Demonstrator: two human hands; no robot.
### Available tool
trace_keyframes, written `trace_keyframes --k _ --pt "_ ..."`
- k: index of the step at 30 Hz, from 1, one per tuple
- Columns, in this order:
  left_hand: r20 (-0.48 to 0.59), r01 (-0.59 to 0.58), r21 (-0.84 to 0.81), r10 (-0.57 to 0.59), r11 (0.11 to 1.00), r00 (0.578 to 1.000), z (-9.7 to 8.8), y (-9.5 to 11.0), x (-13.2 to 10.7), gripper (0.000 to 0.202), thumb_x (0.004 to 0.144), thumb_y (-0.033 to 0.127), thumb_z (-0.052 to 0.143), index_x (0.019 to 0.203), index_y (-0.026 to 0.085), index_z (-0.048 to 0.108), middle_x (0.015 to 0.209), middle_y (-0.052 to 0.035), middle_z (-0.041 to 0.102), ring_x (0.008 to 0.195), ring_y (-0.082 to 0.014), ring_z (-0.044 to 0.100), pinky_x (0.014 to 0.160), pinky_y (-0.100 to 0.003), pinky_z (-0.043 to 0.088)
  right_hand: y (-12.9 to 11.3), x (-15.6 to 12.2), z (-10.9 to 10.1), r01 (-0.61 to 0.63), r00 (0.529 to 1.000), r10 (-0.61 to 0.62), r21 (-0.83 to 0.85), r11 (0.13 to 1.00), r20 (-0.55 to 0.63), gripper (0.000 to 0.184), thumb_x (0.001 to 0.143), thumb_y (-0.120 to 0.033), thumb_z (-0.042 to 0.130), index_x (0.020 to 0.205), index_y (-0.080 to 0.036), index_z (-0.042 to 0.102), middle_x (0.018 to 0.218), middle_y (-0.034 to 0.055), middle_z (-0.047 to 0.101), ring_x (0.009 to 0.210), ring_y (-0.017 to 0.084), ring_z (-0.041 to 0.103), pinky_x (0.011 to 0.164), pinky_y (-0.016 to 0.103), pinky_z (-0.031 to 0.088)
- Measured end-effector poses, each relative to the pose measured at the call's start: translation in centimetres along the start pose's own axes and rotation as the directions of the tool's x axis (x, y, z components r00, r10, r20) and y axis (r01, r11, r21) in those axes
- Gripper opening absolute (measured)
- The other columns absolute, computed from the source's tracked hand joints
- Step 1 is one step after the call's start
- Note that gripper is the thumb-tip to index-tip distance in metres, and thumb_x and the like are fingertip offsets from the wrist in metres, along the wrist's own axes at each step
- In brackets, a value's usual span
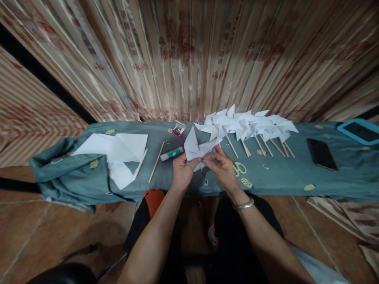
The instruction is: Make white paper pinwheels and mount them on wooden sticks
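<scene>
A white paper pinwheel (194, 146) with folded blades is held up over the front middle of the cloth-covered table. My left hand (184, 169) is closed on its lower left side, thumb pressed near the centre. From the other side my right hand (220, 163) pinches the paper close to the middle; whether a pin sits between those fingers is too small to tell. Just left of the paper lies a green and white glue stick (171, 154). Behind it a small red box (179, 129) holds tiny metal pieces. Green-handled scissors (239, 169) lie by my right hand, partly hidden.
Several finished pinwheels (250, 124) on wooden sticks lie in a row at the back right. A lone stick (156, 162), paper sheets (130, 146) and a white pen (141, 163) are to the left. A black phone (321, 154) and a blue-framed tablet (363, 132) lie far right.
</scene>
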State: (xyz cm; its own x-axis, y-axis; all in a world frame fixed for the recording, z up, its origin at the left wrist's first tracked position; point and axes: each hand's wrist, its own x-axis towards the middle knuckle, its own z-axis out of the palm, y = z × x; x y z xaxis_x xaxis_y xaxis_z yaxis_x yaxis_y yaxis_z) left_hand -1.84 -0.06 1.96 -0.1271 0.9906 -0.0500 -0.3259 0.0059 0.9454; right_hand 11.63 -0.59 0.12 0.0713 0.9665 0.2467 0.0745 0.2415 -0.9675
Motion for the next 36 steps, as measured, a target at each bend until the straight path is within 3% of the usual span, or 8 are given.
trace_keyframes --k 10,17,23,29,36 --pt "0.028 -0.004 0.03 0.004 1.0 1.0 -0.2 -0.28 0.11 0.02 0.057 0.02 0.077 0.077 0.015 0.076 0.073 -0.002 0.075 0.064 -0.0158 0.063 0.068 -0.028 0.048 -0.01 -0.08 -0.1 -0.036 0.999 0.036 0.031 0.999 0.004 0.014 0.073 -0.038 0.074 0.076 -0.025 0.07 0.123 0.0034 0.062 0.137 0.025 0.038 0.116 0.044 0.022" --pt "0.029 0.011 0.023 -0.012 1.0 1.0 -0.24 -0.21 0.04 0.021 0.056 0.02 0.078 0.077 0.015 0.076 0.073 -0.002 0.074 0.064 -0.016 0.063 0.068 -0.029 0.049 0.03 -0.1 -0.24 -0.031 0.998 0.03 0.025 0.999 0.046 0.013 0.074 -0.039 0.073 0.075 -0.027 0.07 0.091 0.0031 0.07 0.138 0.024 0.037 0.117 0.045 0.02" --pt "0.033 0.009 0.034 -0.01 0.999 0.999 -0.31 -0.24 0.03 0.021 0.057 0.019 0.077 0.078 0.015 0.076 0.074 -0.0024 0.075 0.065 -0.0163 0.063 0.069 -0.029 0.049 0.08 -0.06 -0.26 -0.015 0.999 0.014 0.027 1.0 0.035 0.014 0.073 -0.04 0.074 0.075 -0.026 0.07 0.108 0.0036 0.068 0.135 0.025 0.04 0.115 0.044 0.024" --pt "0.034 0.008 0.044 -0.01 0.999 0.999 -0.21 0.12 -0.1 0.02 0.057 0.019 0.077 0.077 0.015 0.076 0.073 -0.0023 0.074 0.064 -0.016 0.063 0.068 -0.029 0.049 0.41 -0.11 -0.28 -0.033 0.999 0.032 0.029 0.999 0.044 0.018 0.073 -0.043 0.074 0.075 -0.026 0.07 0.094 0.0032 0.07 0.13 0.026 0.046 0.114 0.046 0.025" --pt "0.021 0.013 0.063 -0.014 0.998 1.0 -0.29 0.09 -0.07 0.019 0.056 0.019 0.077 0.074 0.015 0.076 0.071 -0.0018 0.073 0.062 -0.0155 0.061 0.065 -0.028 0.047 0.13 -0.29 0.11 -0.071 0.997 0.07 0.039 0.997 0.029 0.017 0.073 -0.042 0.073 0.075 -0.026 0.069 0.103 0.0035 0.069 0.136 0.024 0.039 0.116 0.045 0.021"
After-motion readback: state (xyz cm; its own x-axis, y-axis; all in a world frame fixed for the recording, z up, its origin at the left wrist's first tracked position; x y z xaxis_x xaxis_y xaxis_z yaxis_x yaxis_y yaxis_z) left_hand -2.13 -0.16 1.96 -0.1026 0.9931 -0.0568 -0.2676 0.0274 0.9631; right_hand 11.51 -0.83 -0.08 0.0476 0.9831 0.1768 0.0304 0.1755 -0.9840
